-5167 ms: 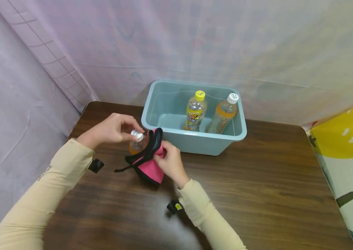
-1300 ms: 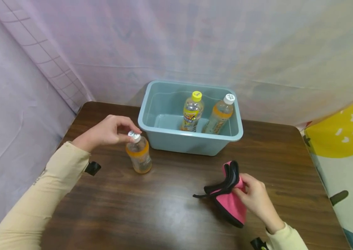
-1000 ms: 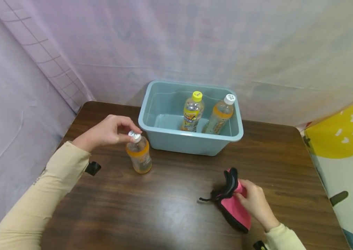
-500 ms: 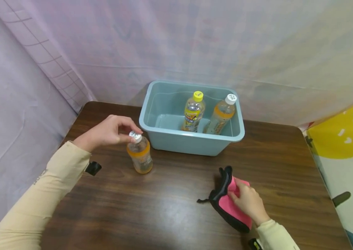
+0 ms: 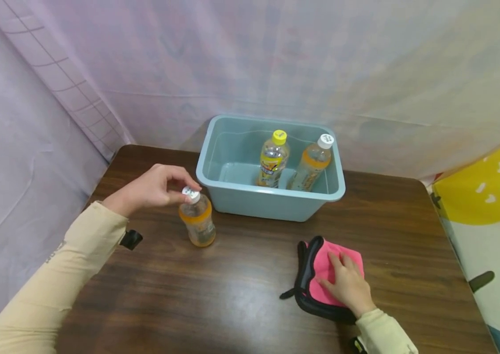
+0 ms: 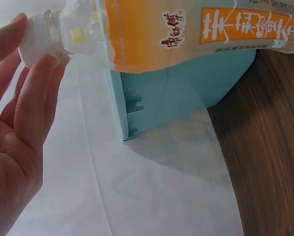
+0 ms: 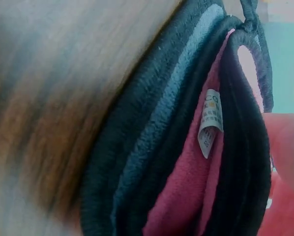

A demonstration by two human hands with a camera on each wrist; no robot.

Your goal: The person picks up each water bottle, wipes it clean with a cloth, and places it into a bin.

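Observation:
My left hand (image 5: 154,187) pinches the white cap of a plastic tea bottle (image 5: 198,223) between thumb and fingers. The bottle stands on the table, left of the bin, with an orange band round it; its label shows large in the left wrist view. My right hand (image 5: 348,282) rests, fingers spread, on top of a pink pouch-like fabric piece (image 5: 353,255) with thick black edging. That piece lies at the right front, a short black cord sticking out to its left. In the right wrist view its mouth gapes, showing a pink lining and a small white tag (image 7: 211,118).
Behind the hands stands a light blue plastic bin (image 5: 258,201). Inside it are a yellow-capped bottle (image 5: 273,162) and a white-capped bottle (image 5: 309,169), the latter leaning. The brown wooden table (image 5: 214,295) ends at a pale curtain (image 5: 232,64) at the back.
My right hand has drawn the pink fabric piece off the bottle, carried it right, and laid it down, its grip loosening into spread fingers. My left hand has kept pinching the cap.

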